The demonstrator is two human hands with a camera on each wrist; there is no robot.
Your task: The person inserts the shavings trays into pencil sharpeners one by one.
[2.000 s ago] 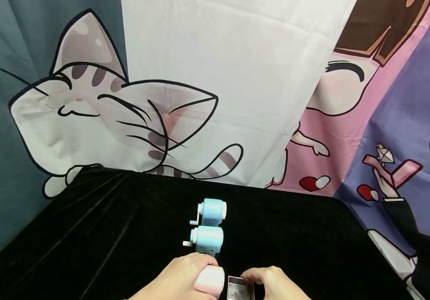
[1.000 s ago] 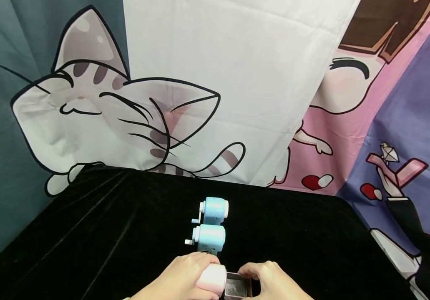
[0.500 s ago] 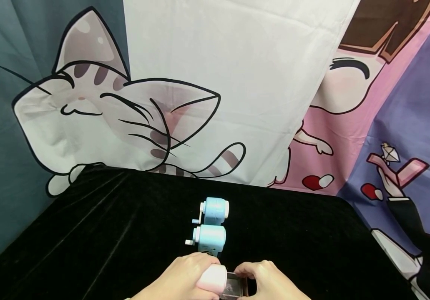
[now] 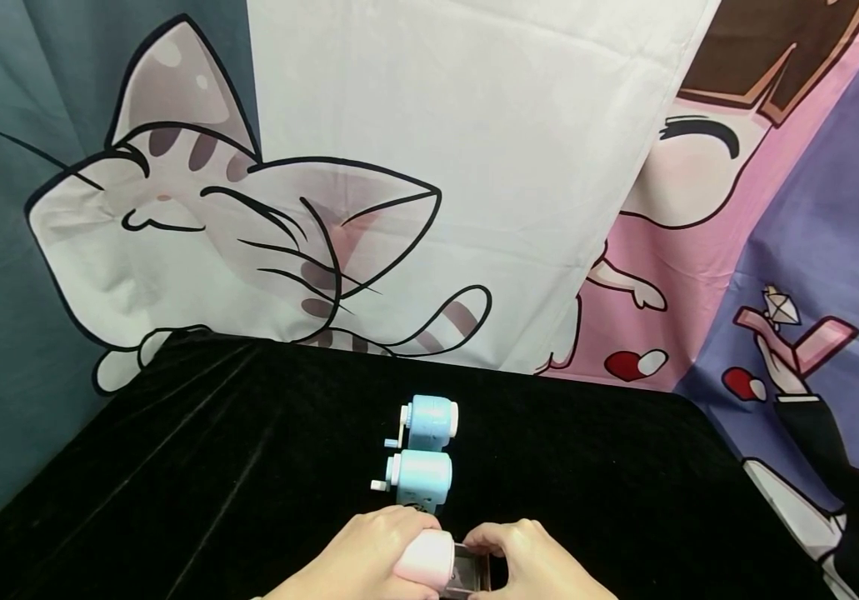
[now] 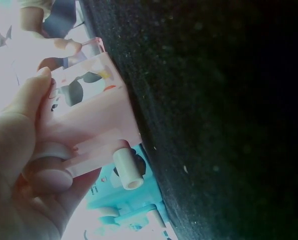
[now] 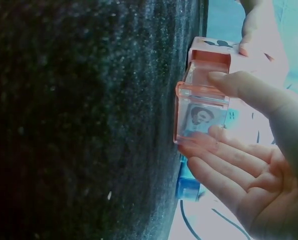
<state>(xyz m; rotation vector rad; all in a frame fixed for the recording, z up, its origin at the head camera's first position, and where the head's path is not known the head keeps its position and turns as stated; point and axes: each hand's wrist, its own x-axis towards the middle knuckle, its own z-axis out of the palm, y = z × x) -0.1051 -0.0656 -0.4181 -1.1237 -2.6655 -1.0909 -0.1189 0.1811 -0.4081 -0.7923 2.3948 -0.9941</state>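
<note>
My left hand (image 4: 369, 554) grips a pink crank pencil sharpener (image 4: 426, 558) close over the dark cloth. Its thumb presses the printed face, and the crank handle (image 5: 128, 170) juts out towards the left wrist camera. With thumb and fingers, my right hand (image 4: 537, 560) pinches a clear, pink-edged shavings drawer (image 6: 201, 117) by its sides. The drawer lies partly inside the sharpener's opening, with its outer part still showing between the two hands. The palm side of the right hand faces its wrist camera.
Two light blue crank pencil sharpeners, a nearer one (image 4: 423, 477) and a farther one (image 4: 431, 421), stand in a row just beyond the left hand. Black velvety cloth (image 4: 586, 475) covers the table. A printed cartoon curtain (image 4: 474, 167) hangs behind.
My right hand has moved left with the drawer, from beside the pink sharpener into its opening, so less of the drawer shows. The left hand and the blue sharpeners stay nearly still.
</note>
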